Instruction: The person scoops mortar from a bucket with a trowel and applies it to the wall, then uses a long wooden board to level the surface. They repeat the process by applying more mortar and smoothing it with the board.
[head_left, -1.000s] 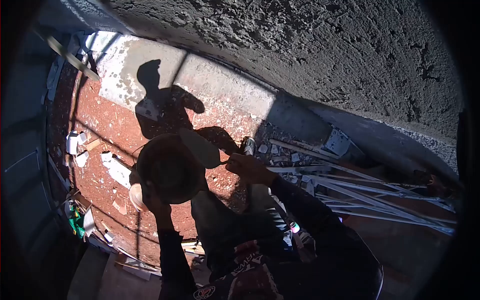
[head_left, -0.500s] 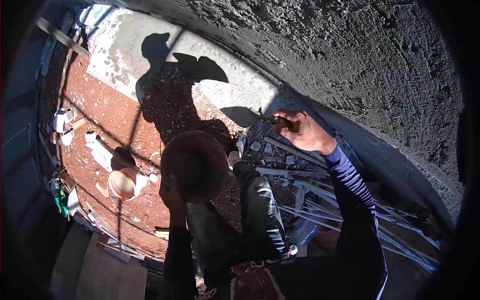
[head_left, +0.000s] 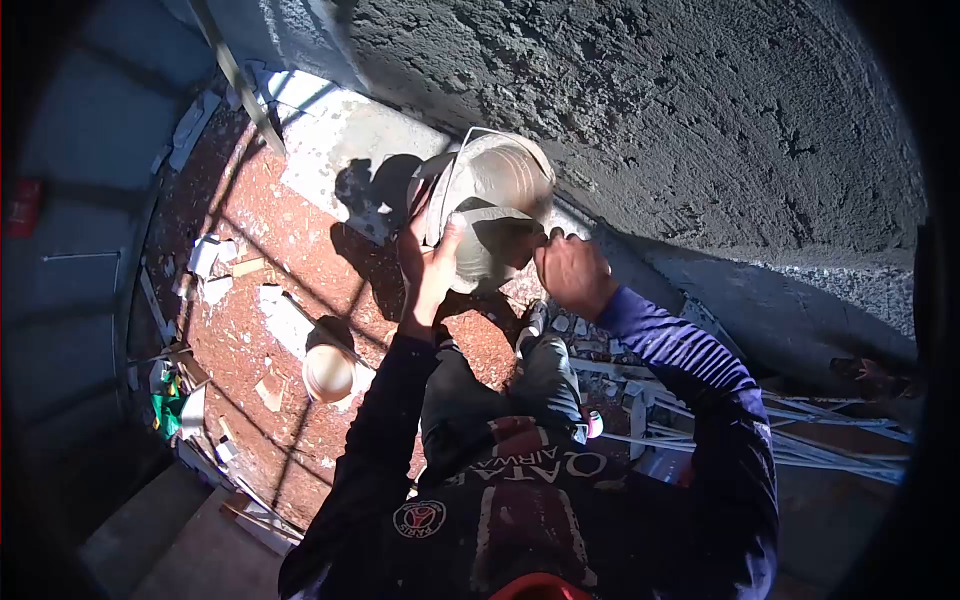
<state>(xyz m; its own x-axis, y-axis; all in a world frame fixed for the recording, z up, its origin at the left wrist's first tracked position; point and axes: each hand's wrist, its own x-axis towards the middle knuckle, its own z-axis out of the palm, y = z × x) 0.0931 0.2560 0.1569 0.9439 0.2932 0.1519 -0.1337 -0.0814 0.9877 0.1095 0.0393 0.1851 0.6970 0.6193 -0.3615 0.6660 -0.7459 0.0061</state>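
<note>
My left hand (head_left: 430,265) grips the side of a pale bucket (head_left: 510,170) with a wire handle, held up tilted in front of the wall. Its thumb shows on the near side; the other fingers are partly hidden behind the bucket. My right hand (head_left: 575,275) is closed around the handle of a trowel, just right of the bucket. The grey trowel blade (head_left: 490,250) lies across the bucket's near part, in shade. What the bucket contains is hard to make out.
A rough plastered wall (head_left: 680,150) rises at the upper right. A second bucket (head_left: 328,374) stands on the reddish, debris-strewn ground (head_left: 260,330). Pale strips (head_left: 690,425) lie at the right, and a slanting plank (head_left: 238,80) stands upper left.
My left hand has raised the bucket up and to the right and tilted it. My right hand has brought the trowel to the bucket. The view has shifted.
</note>
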